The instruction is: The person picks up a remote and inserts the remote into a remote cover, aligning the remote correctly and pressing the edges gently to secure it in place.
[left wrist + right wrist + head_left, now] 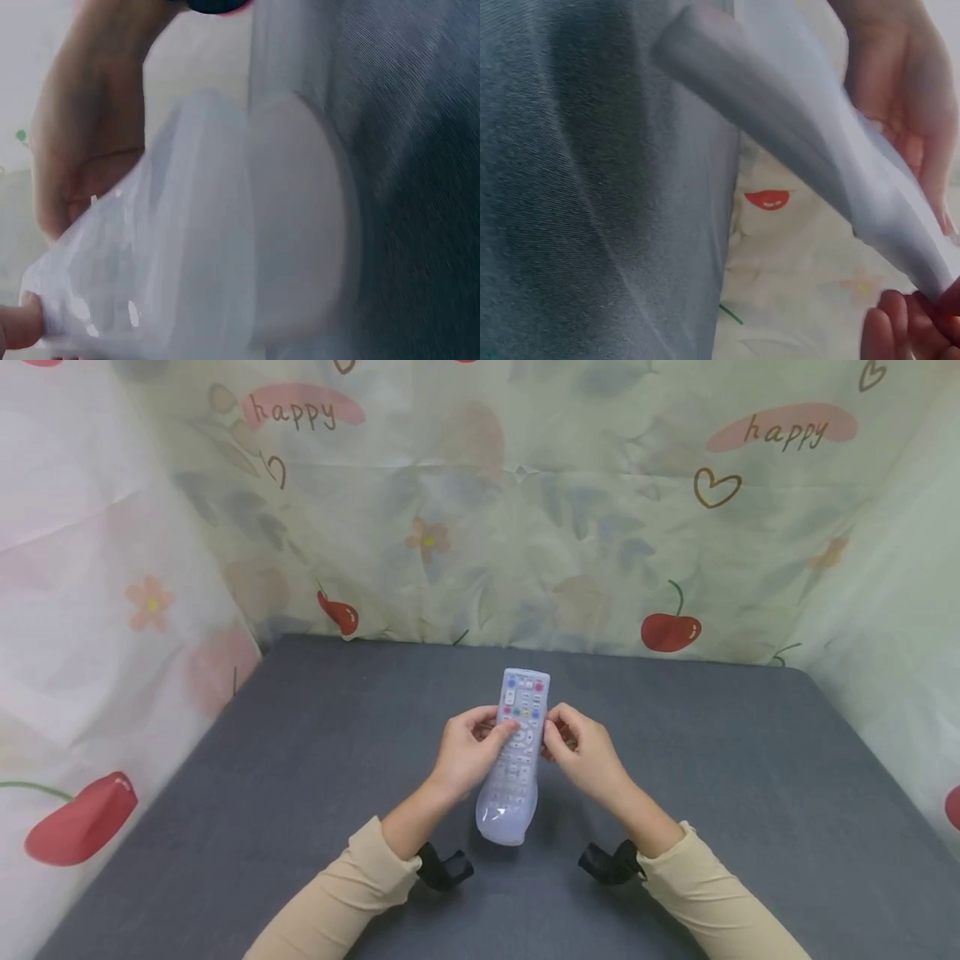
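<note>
A pale remote control (513, 772) with colored buttons is held tilted over the table, wrapped in a clear plastic cover (501, 823) that shines at the near end. My left hand (467, 750) grips its left side, thumb lying across the buttons and fingers behind. At the right edge, my right hand (588, 753) pinches the cover between thumb and curled fingers. The left wrist view shows the loose cover (187, 240) with the remote's smooth white end (300, 225) beyond it. In the right wrist view, the remote (757, 135) appears side-on, above my right fingers (900, 322).
Under the hands lies a dark grey cloth-covered table (337, 718). A patterned curtain (510, 527) hangs behind its far edge, with more sheeting at both sides. Black wrist straps with mounts (611, 862) sit by the beige sleeves (345, 885).
</note>
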`<state>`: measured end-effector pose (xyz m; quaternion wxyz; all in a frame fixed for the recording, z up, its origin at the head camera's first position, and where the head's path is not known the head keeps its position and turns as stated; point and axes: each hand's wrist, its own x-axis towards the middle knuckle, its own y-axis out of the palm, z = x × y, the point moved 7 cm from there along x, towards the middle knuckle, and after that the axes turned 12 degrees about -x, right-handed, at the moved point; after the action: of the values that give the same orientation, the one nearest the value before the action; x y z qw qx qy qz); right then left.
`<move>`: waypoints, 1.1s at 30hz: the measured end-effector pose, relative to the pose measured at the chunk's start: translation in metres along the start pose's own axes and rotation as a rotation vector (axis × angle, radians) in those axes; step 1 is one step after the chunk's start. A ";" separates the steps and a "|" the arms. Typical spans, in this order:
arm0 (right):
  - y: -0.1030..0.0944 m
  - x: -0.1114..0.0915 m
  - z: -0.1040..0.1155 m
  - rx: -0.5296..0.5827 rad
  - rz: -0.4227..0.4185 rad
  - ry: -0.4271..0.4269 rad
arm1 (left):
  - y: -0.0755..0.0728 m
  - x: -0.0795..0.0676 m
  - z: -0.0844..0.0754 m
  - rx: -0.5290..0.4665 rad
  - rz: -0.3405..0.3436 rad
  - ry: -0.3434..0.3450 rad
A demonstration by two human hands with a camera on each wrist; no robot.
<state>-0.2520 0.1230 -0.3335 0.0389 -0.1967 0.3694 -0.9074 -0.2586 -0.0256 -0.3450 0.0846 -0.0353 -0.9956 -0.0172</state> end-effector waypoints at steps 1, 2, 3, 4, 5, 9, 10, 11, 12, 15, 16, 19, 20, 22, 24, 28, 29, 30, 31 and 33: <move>-0.001 -0.001 0.001 -0.025 -0.022 -0.014 | 0.000 0.000 0.001 -0.015 -0.009 -0.008; -0.002 -0.001 0.003 -0.051 -0.049 -0.033 | 0.000 0.000 0.001 -0.033 -0.020 -0.019; -0.003 -0.002 0.005 -0.081 -0.077 -0.051 | 0.000 0.000 0.002 -0.044 -0.028 -0.029; -0.003 -0.004 0.007 -0.110 -0.101 -0.067 | 0.000 0.000 0.002 -0.057 -0.035 -0.039; -0.004 -0.005 0.009 -0.143 -0.127 -0.086 | 0.001 0.000 0.003 -0.067 -0.040 -0.045; -0.005 -0.011 0.014 -0.261 -0.192 -0.154 | 0.001 -0.001 0.005 -0.096 -0.064 -0.062; -0.004 -0.012 0.014 -0.282 -0.202 -0.164 | 0.001 -0.002 0.006 -0.101 -0.069 -0.063; -0.004 -0.013 0.014 -0.295 -0.209 -0.170 | 0.002 -0.002 0.007 -0.101 -0.073 -0.065; -0.004 -0.014 0.014 -0.299 -0.213 -0.172 | 0.002 -0.003 0.007 -0.103 -0.075 -0.066; -0.004 -0.017 0.011 -0.257 -0.209 -0.145 | 0.004 -0.004 0.006 -0.106 -0.070 -0.053; -0.004 -0.017 0.010 -0.229 -0.205 -0.128 | 0.005 -0.004 0.005 -0.109 -0.064 -0.045; -0.004 -0.017 0.006 -0.121 -0.175 -0.075 | 0.007 -0.004 0.002 -0.112 -0.045 -0.023; -0.004 -0.016 0.005 -0.085 -0.158 -0.057 | 0.007 -0.004 0.001 -0.110 -0.040 -0.020; -0.003 -0.015 0.003 -0.019 -0.112 -0.024 | 0.008 -0.004 -0.001 -0.106 -0.027 -0.010; -0.002 -0.013 0.001 0.030 -0.051 0.003 | 0.008 -0.004 -0.002 -0.098 -0.015 -0.001; 0.004 -0.011 -0.003 0.029 0.075 0.033 | 0.007 -0.004 -0.005 -0.103 -0.009 0.024; 0.006 -0.011 -0.003 0.014 0.103 0.026 | 0.007 -0.004 -0.005 -0.110 -0.011 0.027; 0.007 -0.011 -0.004 0.000 0.123 0.017 | 0.006 -0.004 -0.005 -0.116 -0.014 0.031; 0.008 -0.011 -0.004 -0.013 0.138 0.011 | 0.006 -0.004 -0.006 -0.123 -0.014 0.029; 0.008 -0.011 -0.004 -0.024 0.150 -0.008 | 0.006 -0.003 -0.005 -0.128 -0.008 0.020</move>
<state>-0.2439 0.1224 -0.3458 0.1060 -0.1726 0.3938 -0.8966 -0.2539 -0.0198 -0.3401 0.0918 -0.0364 -0.9918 -0.0816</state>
